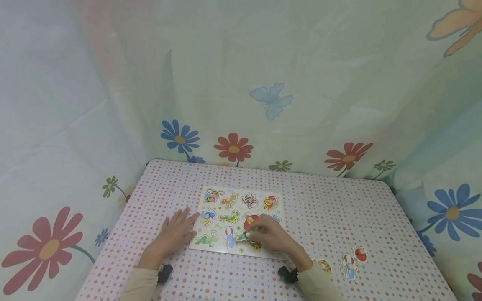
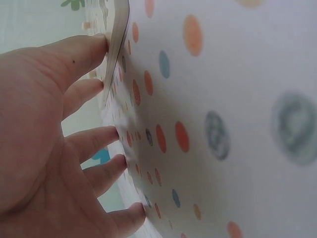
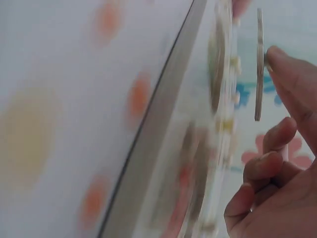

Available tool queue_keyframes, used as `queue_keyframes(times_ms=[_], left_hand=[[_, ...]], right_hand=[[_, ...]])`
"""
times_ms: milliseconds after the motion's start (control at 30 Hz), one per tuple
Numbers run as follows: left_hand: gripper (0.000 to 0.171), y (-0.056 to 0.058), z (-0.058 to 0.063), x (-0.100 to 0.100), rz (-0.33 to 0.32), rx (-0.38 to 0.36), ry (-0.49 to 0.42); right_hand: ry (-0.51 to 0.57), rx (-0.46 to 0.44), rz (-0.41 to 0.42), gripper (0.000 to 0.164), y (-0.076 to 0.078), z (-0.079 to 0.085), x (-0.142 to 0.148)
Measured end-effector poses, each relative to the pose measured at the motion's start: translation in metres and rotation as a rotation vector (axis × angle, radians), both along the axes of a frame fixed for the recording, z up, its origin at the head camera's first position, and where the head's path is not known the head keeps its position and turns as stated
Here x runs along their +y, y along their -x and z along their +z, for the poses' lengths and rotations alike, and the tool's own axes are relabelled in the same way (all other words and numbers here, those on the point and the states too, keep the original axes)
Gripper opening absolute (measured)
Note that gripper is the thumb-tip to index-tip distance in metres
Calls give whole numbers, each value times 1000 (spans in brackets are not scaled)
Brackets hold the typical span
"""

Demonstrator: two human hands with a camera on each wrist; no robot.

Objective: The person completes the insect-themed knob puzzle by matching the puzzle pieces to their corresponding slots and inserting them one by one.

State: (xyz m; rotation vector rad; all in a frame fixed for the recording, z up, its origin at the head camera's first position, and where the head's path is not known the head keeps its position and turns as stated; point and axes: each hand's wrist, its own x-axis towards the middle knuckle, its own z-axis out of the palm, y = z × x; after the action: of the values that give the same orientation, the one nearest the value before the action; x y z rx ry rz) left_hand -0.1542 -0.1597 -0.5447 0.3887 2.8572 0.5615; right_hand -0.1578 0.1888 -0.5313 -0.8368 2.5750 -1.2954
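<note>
A wooden insect puzzle board (image 1: 226,251) lies on the table with several colourful bug pictures on it. Over its lower right part, my right hand (image 1: 274,236) pinches a small green puzzle piece (image 1: 242,237); which insect it shows is hard to tell. Edge-on in the right wrist view, this thin piece (image 3: 259,64) is held at the fingertips, apart from the board, with the other fingers curled. My left hand (image 1: 171,236) lies spread at the board's left side. In the left wrist view, its thumb touches the board's edge (image 2: 119,34) and other fingertips rest on the cloth.
To the right of the board lie a stag beetle piece (image 1: 350,271), a ladybug piece (image 1: 360,253) and a yellow spotted piece (image 1: 324,266), partly hidden by the right sleeve. A dotted cloth (image 1: 320,209) covers the table. Flower-printed curtains (image 1: 211,92) stand around it.
</note>
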Motion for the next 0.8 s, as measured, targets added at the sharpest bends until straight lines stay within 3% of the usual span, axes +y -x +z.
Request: queue_keyframes(times_ms=[267, 500, 633, 800], left_hand=[[60, 1, 0, 0, 3, 0, -5], [60, 1, -1, -1, -4, -6, -15], [60, 0, 0, -2, -14, -5, -30], [60, 0, 1, -2, -21, 4, -32]], right_hand=[[1, 45, 45, 10, 10, 0, -48], [-18, -51, 70, 10, 16, 1, -80], [-26, -46, 97, 11, 15, 1, -97], [-115, -26, 70, 9, 15, -4, -116]])
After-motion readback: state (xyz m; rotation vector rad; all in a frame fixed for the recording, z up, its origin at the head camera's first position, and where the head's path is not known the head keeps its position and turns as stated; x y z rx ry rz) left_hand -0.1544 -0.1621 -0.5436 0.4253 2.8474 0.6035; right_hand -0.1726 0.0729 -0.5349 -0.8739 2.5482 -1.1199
